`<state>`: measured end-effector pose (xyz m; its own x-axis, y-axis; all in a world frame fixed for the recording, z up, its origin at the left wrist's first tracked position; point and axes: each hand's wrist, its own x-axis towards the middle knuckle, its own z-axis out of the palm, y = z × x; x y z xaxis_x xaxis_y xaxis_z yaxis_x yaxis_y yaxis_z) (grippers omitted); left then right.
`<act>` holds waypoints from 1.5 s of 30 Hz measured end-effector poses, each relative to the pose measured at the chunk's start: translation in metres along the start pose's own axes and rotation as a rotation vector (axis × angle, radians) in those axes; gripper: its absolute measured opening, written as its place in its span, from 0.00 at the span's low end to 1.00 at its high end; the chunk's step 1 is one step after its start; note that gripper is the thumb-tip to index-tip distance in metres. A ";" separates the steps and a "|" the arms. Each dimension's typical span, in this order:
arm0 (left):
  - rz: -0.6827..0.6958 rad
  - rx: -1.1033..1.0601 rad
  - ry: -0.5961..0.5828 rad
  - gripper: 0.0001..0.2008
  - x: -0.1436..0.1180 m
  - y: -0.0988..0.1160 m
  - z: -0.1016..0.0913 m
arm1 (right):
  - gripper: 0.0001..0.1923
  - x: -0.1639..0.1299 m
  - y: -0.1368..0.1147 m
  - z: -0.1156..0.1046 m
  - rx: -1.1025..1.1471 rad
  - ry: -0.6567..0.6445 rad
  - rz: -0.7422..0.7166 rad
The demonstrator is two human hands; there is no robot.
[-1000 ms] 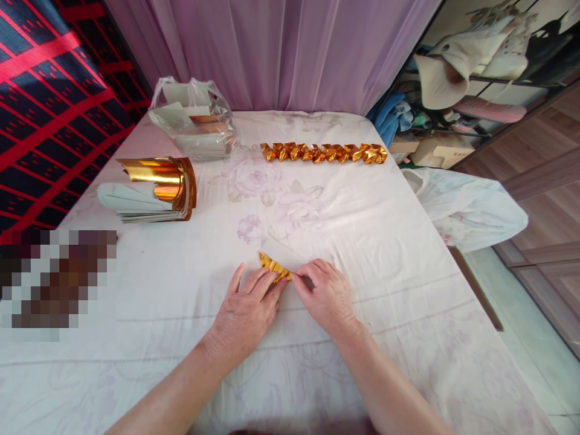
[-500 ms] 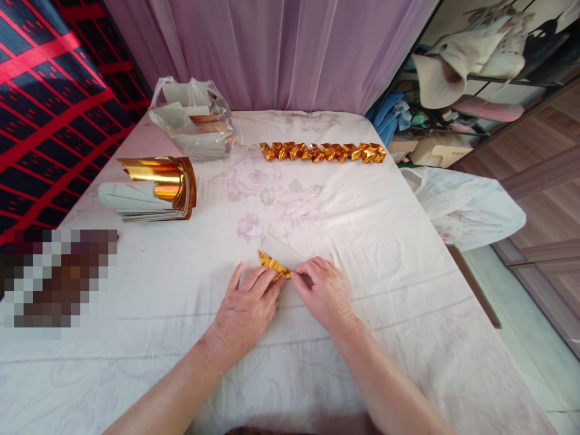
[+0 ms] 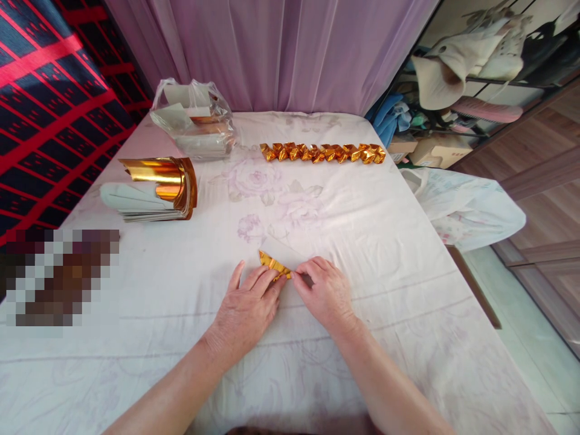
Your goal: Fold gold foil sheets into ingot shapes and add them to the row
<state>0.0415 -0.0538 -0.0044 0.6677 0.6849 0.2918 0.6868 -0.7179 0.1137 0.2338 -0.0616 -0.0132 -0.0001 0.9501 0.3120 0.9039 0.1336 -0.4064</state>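
A sheet of gold foil paper with a pale back lies partly folded on the table, its gold strip slanting between my two hands. My left hand rests over the left part of the sheet, holding it down with thumb and forefingers while the little finger sticks out to the side. With thumb and forefinger, my right hand pinches the paper's edge near the right end of the gold strip; its other fingers are curled. The fingers hide part of the fold.
A row of folded gold foil pieces lies towards the back. At left stand a bent stack of gold foil sheets and a clear plastic bag of more sheets. A flowered cloth covers the table; shelves stand right.
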 end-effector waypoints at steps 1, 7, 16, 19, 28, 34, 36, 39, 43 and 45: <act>0.000 -0.002 0.000 0.18 0.000 0.000 0.000 | 0.07 0.000 0.000 0.000 0.000 0.000 0.001; 0.003 -0.002 -0.005 0.18 0.001 0.000 0.000 | 0.07 0.000 0.000 0.000 0.001 -0.016 0.007; -0.009 -0.017 -0.013 0.19 0.002 0.001 -0.002 | 0.08 0.000 0.001 -0.001 -0.001 -0.045 0.002; -0.010 -0.016 -0.007 0.19 0.002 0.001 -0.001 | 0.08 -0.001 0.003 -0.003 0.037 -0.058 -0.011; -0.018 -0.037 -0.016 0.18 0.002 0.001 -0.002 | 0.03 -0.003 -0.001 -0.002 0.013 -0.030 -0.013; -0.018 -0.044 -0.010 0.18 0.003 0.001 -0.002 | 0.02 -0.001 -0.006 -0.001 -0.022 -0.031 0.020; -0.019 -0.044 -0.013 0.18 0.003 0.001 -0.002 | 0.02 0.000 -0.006 -0.002 -0.024 -0.042 0.026; -0.021 -0.048 -0.011 0.18 0.003 0.001 -0.002 | 0.02 -0.001 -0.006 -0.002 -0.021 -0.042 0.031; -0.018 -0.038 -0.023 0.19 0.002 0.000 -0.002 | 0.02 -0.002 -0.004 -0.002 0.004 -0.032 0.006; -0.013 -0.029 -0.023 0.19 0.002 0.000 -0.002 | 0.02 -0.002 -0.002 -0.003 0.013 -0.036 -0.004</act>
<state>0.0421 -0.0529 -0.0023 0.6655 0.6964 0.2687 0.6868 -0.7122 0.1449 0.2330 -0.0647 -0.0107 -0.0195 0.9591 0.2824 0.8980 0.1410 -0.4168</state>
